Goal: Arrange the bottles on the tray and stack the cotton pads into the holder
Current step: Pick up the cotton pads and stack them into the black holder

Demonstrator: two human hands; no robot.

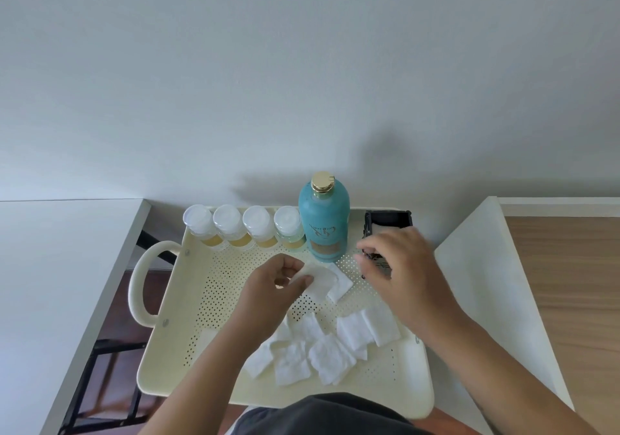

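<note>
One cotton pad [318, 282], square, soft and quilted, sits pinched in the left hand [275, 287], whose grip is closed on its edge above the tray [167, 360]. The right hand [399, 273], grip loosely curled and apparently empty, reaches at the dark holder [389, 221]. A light pad could fold or snag going in, or a sleeve-level sweep could tip the tall teal bottle [323, 220]. Loose pads [312, 350] litter the perforated cream plastic; four clear small bottles [245, 228] stand in a row.
</note>
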